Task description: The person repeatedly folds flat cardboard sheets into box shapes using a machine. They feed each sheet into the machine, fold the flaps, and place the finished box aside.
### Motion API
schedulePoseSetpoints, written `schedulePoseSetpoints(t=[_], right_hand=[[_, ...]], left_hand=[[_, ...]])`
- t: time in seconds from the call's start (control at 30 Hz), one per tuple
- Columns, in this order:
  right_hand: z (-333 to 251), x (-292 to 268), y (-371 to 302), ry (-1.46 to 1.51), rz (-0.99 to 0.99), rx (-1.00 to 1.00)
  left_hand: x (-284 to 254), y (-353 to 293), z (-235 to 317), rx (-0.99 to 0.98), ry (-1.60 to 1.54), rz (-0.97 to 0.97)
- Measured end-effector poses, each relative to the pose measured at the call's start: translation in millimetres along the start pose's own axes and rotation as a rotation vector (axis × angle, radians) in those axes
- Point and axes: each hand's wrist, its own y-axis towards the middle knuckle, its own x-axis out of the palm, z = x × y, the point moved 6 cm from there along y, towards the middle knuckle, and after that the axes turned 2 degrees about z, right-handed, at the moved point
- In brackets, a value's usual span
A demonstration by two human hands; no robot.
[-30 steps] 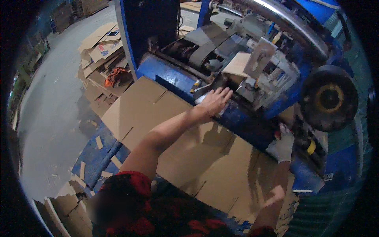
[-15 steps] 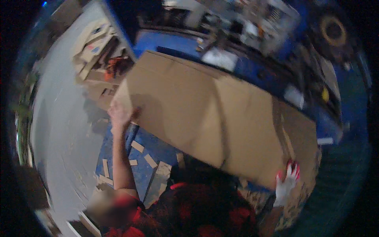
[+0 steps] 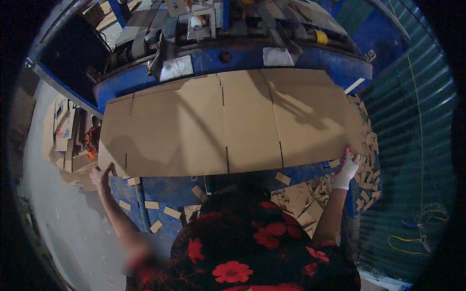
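A wide brown cardboard sheet [image 3: 204,140] with slots and crease lines lies across in front of me. My left hand [image 3: 101,177], bare, pinches its near left corner between thumb and fingers. At the near right corner, my right hand [image 3: 347,169] grips the edge in a white glove with red fingertips. The far edge of the sheet reaches the front of a blue machine [image 3: 224,57]. Shadows fall over much of the cardboard.
Small cardboard offcuts [image 3: 172,212] are strewn over the blue surface below the sheet. More scraps [image 3: 368,186] pile up at the right, beside a green corrugated wall [image 3: 412,126]. Stacked cardboard [image 3: 65,131] sits on the floor at the left. Metal plates [image 3: 176,68] stick out from the machine.
My view has turned, and the sheet now lies squarely along the machine front rather than slanting. My right hand has gone from lying spread on the cardboard to gripping its corner.
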Motion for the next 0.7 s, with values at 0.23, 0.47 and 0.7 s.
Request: schedulePoseSetpoints(t=[0.23, 0.47, 0.7], right_hand=[[-7.5, 64.9, -37.0, 0.672, -0.288, 0.265], [-46.9, 78.3, -51.4, 0.468, -0.377, 0.224], [-88.2, 119.8, -165.9, -0.648, -1.136, -0.75]], left_hand=[[-36.0, -45.7, 30.2, 0.067, -1.343, 0.07], [-50.4, -83.8, 61.5, 0.26, -1.198, -0.029], [-41.4, -198.1, 139.3, 0.655, -0.884, -0.322]])
